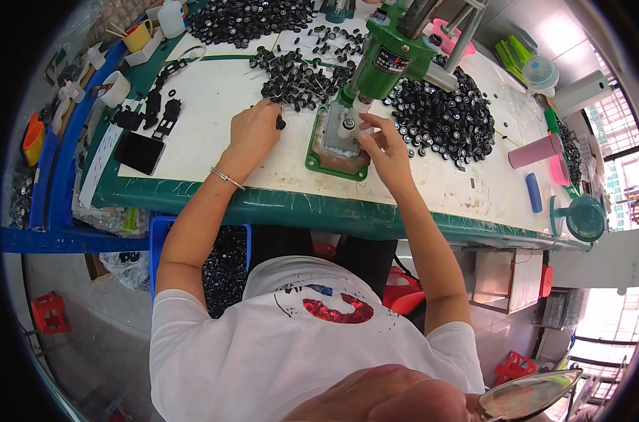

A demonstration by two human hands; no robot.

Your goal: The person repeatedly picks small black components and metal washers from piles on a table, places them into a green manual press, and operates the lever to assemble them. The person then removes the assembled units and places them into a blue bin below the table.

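Note:
A small green hand press (386,67) stands on the bench before me, its grey base plate (328,141) under the ram. On the plate sits a small wheel (347,125) with a pale hub and dark rim. My right hand (387,149) is just right of it, thumb and forefinger apart near the fixture; I cannot tell whether the fingertips touch the wheel. My left hand (254,133) is closed left of the press, with a small black wheel (280,122) at its fingertips. Beyond it lies a heap of black wheels on thin metal axles (302,81).
More small black wheels are piled right of the press (442,116) and at the back left (249,21). A black phone (139,152) lies at the left. Toward the right are a pink cylinder (536,150), a blue roll (533,192) and a green fan (585,219). A blue bin (157,239) stands below.

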